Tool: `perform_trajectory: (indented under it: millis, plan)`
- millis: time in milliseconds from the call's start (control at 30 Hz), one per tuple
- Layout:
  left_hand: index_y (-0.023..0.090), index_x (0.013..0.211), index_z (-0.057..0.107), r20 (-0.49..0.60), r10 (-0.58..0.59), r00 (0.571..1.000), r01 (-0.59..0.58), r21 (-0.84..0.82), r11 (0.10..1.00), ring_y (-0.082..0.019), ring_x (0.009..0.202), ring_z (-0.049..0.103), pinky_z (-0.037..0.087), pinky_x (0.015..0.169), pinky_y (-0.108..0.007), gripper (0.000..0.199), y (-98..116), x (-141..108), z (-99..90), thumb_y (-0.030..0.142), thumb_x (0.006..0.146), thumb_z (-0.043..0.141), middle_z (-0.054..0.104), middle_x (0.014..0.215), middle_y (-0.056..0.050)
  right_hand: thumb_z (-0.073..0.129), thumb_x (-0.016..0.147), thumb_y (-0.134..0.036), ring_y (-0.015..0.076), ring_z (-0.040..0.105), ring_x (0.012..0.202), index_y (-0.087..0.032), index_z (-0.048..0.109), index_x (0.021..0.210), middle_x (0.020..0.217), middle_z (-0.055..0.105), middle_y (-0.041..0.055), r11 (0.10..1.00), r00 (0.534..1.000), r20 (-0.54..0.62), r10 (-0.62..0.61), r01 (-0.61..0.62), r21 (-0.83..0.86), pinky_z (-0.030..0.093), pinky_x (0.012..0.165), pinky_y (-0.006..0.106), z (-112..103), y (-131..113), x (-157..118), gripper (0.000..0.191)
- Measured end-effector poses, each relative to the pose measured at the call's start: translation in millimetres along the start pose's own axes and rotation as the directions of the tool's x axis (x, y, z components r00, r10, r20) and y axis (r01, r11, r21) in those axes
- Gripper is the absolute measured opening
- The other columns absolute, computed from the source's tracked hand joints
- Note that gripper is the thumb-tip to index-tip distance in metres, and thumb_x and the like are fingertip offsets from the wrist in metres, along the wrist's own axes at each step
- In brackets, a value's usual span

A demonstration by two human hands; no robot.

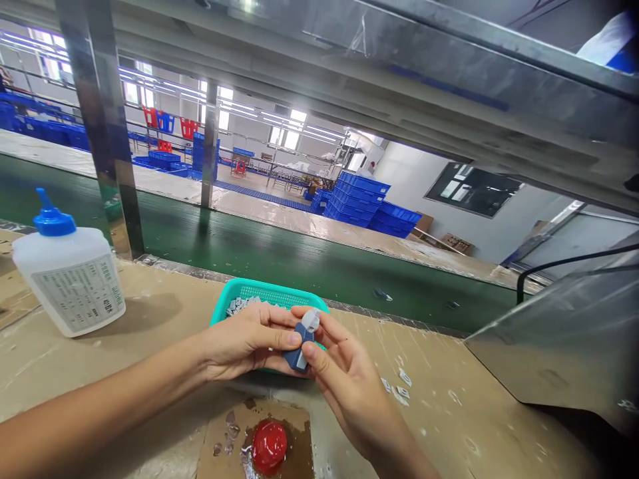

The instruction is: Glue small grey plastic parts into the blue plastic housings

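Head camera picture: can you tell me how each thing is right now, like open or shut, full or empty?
Glue bottle: upright, blue cap on.
Teal basket: holds small grey pieces.
Blue part: held in both hands, white piece on top.
Left hand: grip shut on the blue part.
Right hand: grip shut on the blue part.
Red blob: sitting on wet cardboard.

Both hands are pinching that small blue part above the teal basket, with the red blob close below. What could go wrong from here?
1. The small blue-and-white plastic part is pinched only by fingertips of the left hand and right hand; it might slip.
2. The wet-looking red blob on the brown cardboard scrap lies just under the wrists, so smearing seems possible.
3. The teal mesh basket of small white pieces sits close behind; a knock could scatter them.
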State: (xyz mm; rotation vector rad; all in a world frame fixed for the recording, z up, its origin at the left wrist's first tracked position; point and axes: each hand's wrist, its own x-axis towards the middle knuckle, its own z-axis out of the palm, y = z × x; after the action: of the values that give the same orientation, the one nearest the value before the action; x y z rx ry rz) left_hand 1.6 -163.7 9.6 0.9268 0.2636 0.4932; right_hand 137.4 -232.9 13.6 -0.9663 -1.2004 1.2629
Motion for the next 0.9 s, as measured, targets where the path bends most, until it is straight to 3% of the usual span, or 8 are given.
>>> perform_trajectory:
  millis: [133,233,333,467,633,700,767,900]
  plan:
    - [0.01,0.09,0.065,0.003,0.059,0.998,-0.059,-0.032,0.998,-0.012,0.074,0.056,0.047,0.075,-0.027,0.022,0.4,0.6,4.2,0.02,0.072,0.062,0.06,0.081,-0.008,0.062,0.075,-0.042,0.0204,0.05,0.102,-0.023,0.051,0.115,0.11,0.055,0.0059,0.986,0.987,-0.112,-0.113,0.097,-0.139,0.043,0.089,0.032,4.9,2.0,2.2,0.046]
    - [0.009,0.089,0.064,0.054,0.078,0.995,-0.072,-0.098,0.993,-0.011,0.076,0.054,0.045,0.075,-0.024,0.023,-1.2,1.2,5.2,0.025,0.073,0.062,0.057,0.083,-0.008,0.062,0.074,-0.044,0.0176,0.055,0.089,-0.025,0.049,0.117,0.103,0.056,0.004,0.987,0.987,-0.141,-0.079,0.058,-0.151,0.049,0.075,0.027,3.6,4.4,5.5,0.049]
    - [0.008,0.088,0.063,0.139,0.066,0.988,-0.053,-0.094,0.994,-0.009,0.072,0.052,0.043,0.071,-0.02,0.028,-2.7,3.2,1.3,0.022,0.064,0.07,0.054,0.081,-0.006,0.055,0.077,-0.051,0.0153,0.057,0.077,-0.027,0.048,0.117,0.095,0.057,0.0034,0.996,0.99,-0.131,-0.044,0.033,-0.079,0.05,0.062,0.024,-3.1,7.0,8.9,0.047]
    - [0.007,0.082,0.059,0.006,0.076,0.997,-0.075,-0.048,0.996,-0.006,0.06,0.047,0.04,0.057,-0.018,0.028,2.1,9.4,-16.6,0.03,0.067,0.066,0.047,0.071,-0.003,0.049,0.081,-0.052,0.0173,0.059,0.078,-0.026,0.042,0.122,0.101,0.056,0.0067,0.999,0.994,-0.103,-0.034,0.031,-0.029,0.051,0.068,0.031,-13.9,3.4,12.7,0.049]
    - [0.008,0.081,0.054,-0.182,0.241,0.953,-0.221,0.124,0.967,-0.002,0.047,0.026,0.021,0.043,-0.015,0.026,21.5,10.4,-49.6,0.031,0.071,0.058,0.03,0.061,0.003,0.055,0.078,-0.047,0.0205,0.06,0.078,-0.019,0.048,0.116,0.09,0.061,0.0084,0.967,0.994,-0.112,0.008,-0.036,-0.253,0.049,0.071,0.035,-34.9,3.7,19.6,0.047]
    - [0.009,0.081,0.053,-0.221,0.306,0.926,-0.268,0.185,0.946,-0.002,0.046,0.022,0.019,0.043,-0.015,0.026,30.3,9.0,-60.7,0.033,0.072,0.056,0.027,0.062,0.004,0.054,0.078,-0.045,0.0223,0.059,0.08,-0.019,0.055,0.108,0.088,0.062,0.0086,0.896,0.997,-0.077,-0.019,-0.018,-0.444,0.047,0.075,0.038,-44.3,10.0,23.5,0.04]
    - [0.01,0.082,0.053,-0.241,0.348,0.906,-0.284,0.264,0.922,-0.002,0.047,0.022,0.02,0.043,-0.016,0.028,38.8,12.3,-72.9,0.035,0.072,0.055,0.028,0.062,0.004,0.052,0.078,-0.039,0.0253,0.056,0.088,-0.021,0.057,0.111,0.092,0.061,0.0086,0.754,0.998,-0.033,-0.059,0.023,-0.656,0.044,0.081,0.042,-50.3,17.4,27.6,0.037]
    - [0.008,0.079,0.055,-0.267,0.401,0.876,-0.214,0.531,0.82,-0.004,0.051,0.034,0.025,0.047,-0.018,0.026,55.6,43.0,-111.3,0.032,0.069,0.061,0.042,0.064,0.001,0.051,0.076,-0.024,0.0288,0.038,0.117,-0.03,0.029,0.133,0.125,0.047,0.0033,0.496,0.99,0.138,-0.03,0.134,-0.858,0.029,0.097,0.049,-50.5,29.3,36.8,0.061]
